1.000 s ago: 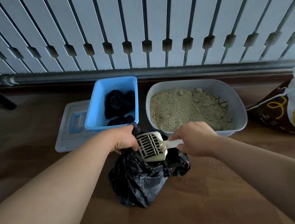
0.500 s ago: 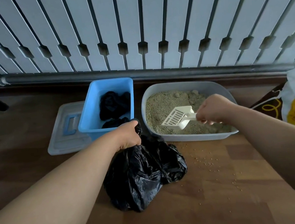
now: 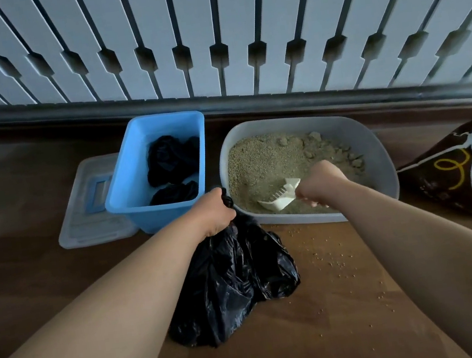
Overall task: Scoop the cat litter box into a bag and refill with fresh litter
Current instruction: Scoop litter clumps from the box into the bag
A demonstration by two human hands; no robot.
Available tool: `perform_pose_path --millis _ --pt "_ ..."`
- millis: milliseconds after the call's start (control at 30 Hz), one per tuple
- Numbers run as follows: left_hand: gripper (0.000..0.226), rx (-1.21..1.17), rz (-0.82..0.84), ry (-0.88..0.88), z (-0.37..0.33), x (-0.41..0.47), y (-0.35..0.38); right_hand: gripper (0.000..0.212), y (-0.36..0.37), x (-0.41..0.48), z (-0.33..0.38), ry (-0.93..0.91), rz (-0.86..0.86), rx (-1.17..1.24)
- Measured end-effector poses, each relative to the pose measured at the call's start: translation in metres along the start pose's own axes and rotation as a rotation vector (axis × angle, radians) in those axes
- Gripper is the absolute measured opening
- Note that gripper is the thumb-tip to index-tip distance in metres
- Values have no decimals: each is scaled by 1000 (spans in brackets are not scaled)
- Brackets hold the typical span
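A grey litter box full of sandy litter with clumps at its far right sits on the wooden floor by the wall. My right hand grips the handle of a cream slotted scoop, whose blade digs into the litter near the box's front edge. My left hand grips the gathered top of a black plastic bag that slumps on the floor just in front of the box's left corner.
A blue plastic bin holding black bags stands left of the litter box, on a clear lid. A brown and yellow litter sack lies at the right. Spilled grains dot the floor. A slatted white wall and pipe run behind.
My right hand has carried the scoop from over the bag's mouth back to the litter box and pushed it down into the litter. My left hand keeps its hold on the bag.
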State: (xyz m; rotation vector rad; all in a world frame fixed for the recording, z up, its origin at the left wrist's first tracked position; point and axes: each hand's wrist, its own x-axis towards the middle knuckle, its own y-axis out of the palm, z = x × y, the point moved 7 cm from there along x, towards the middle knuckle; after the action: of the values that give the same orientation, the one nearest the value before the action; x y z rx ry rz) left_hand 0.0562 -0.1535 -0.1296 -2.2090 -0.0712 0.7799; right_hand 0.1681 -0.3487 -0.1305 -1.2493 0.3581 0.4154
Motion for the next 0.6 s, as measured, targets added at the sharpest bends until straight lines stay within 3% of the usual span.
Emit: perform_pose_path --millis 100,267,600 --pt "55 -68 -55 -23 2 12 3 22 10 12 2 22 -10 111" --pt "15 -122 -166 -53 6 30 5 10 30 29 5 42 -63 284" --pt "23 -53 -241 -72 10 52 14 18 64 50 11 -5 0 503"
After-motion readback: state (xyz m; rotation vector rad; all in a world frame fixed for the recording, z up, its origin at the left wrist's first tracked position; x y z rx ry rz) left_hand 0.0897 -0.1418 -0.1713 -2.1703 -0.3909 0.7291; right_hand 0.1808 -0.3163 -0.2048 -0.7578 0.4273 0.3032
